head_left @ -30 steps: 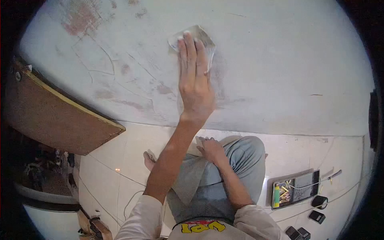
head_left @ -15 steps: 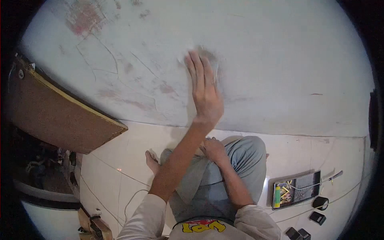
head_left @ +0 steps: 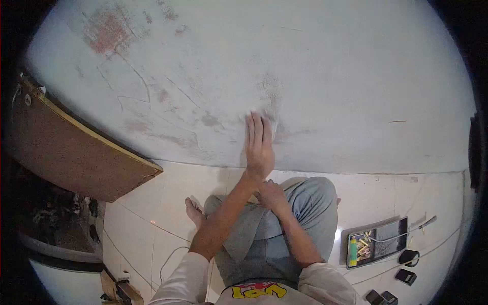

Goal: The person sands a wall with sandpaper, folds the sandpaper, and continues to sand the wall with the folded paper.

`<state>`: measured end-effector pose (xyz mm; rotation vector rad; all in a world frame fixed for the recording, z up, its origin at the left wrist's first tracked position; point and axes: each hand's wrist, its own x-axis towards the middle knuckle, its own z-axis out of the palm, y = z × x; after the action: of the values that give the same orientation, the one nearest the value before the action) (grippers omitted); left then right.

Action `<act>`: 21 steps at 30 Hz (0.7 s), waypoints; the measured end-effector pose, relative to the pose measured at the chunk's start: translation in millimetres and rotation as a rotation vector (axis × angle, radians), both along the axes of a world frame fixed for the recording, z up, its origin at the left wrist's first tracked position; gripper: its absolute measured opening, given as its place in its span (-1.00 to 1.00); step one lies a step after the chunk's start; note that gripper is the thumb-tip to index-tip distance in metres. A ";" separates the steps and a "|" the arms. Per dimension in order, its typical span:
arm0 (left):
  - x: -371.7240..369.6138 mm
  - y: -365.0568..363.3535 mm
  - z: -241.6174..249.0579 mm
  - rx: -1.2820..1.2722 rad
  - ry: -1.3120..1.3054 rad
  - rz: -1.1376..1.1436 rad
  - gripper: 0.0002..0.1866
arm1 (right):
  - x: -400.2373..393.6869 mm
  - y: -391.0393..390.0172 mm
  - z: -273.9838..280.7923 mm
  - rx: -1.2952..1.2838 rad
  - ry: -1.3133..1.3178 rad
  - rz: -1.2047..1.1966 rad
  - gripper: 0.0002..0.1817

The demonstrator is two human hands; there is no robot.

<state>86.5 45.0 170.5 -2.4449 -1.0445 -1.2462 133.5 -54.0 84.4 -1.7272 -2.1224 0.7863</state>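
A: Step in hand?
B: Rubbing, by my reading. Left hand (head_left: 259, 145) is on the wall (head_left: 345, 91), fingers extended and nearly together, pressing rather than gripping. A pale edge beside them looks like the sheet (head_left: 275, 125) — mostly hidden, so its outline is uncertain.
A: Right hand?
B: Right hand (head_left: 273, 195) sits low centre, over the trousers (head_left: 315, 203) and close by the left wrist. Fingers look bent; cannot tell if it holds anything.
A: What would another stroke call for?
B: Judgement: fingertips flat, even pressure, sheet trapped beneath them. It could slip or crease, being only pressed.
A: Nearby?
B: Tray (head_left: 389, 246) on the floor (head_left: 358, 203), lower right of frame.
A: Against the earlier frames?
B: Left hand is lower on the wall than one second ago. The dark patch (head_left: 269, 86) above the fingertips was largely covered then; now exposed. The sheet showed plainly around the fingers — now barely. Right hand was farther from the left wrist.
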 end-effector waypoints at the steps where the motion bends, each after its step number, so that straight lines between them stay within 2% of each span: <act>1: 6.0 2.8 29.7 0.058 -0.013 0.010 -0.25 | -0.8 0.6 -0.7 -0.003 0.001 0.003 -0.63; 3: 13.3 8.6 94.2 0.164 -0.034 -0.003 -0.26 | -3.5 0.1 -3.3 0.081 0.009 -0.019 -0.62; 4: 13.3 11.4 111.0 0.214 -0.045 -0.029 -0.26 | -4.2 -0.1 -4.5 0.070 0.012 -0.014 -0.62; 7: 12.6 14.8 109.2 0.248 -0.052 -0.046 -0.26 | -3.4 -1.0 -6.6 0.061 0.031 -0.007 -0.62; 8: 10.8 12.1 97.2 0.249 -0.053 -0.049 -0.26 | -4.1 -0.1 -7.2 0.047 -0.005 -0.005 -0.65; 10: 2.2 3.0 42.0 0.087 0.002 -0.104 -0.27 | -3.8 4.3 -16.2 0.048 -0.044 -0.008 -0.67; 12: -1.9 -10.5 -17.3 -0.056 0.024 -0.118 -0.27 | -4.8 3.2 -37.9 0.124 0.048 -0.003 -0.71; 13: -4.3 -15.6 -28.9 -0.048 0.022 -0.124 -0.27 | -5.1 1.4 -37.3 0.131 0.045 -0.009 -0.71; 15: -2.0 -17.8 -36.5 -0.123 0.023 -0.070 -0.27 | -5.1 4.0 -31.5 -0.023 0.025 -0.090 -0.70; 16: 4.0 -13.3 -19.9 -0.114 0.023 -0.075 -0.27 | -2.1 6.4 -15.4 -0.013 0.025 -0.095 -0.70; 18: 16.6 -4.3 17.9 0.052 -0.031 -0.038 -0.27 | 1.7 1.5 7.4 -0.023 -0.077 0.055 -0.68; 21: 24.7 9.8 112.8 0.227 -0.031 -0.036 -0.26 | -3.7 -0.3 -9.6 0.083 0.023 -0.008 -0.60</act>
<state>111.1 54.8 283.3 -2.2879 -0.8191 -1.3380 129.7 -54.3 74.8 -1.6749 -2.1011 0.7020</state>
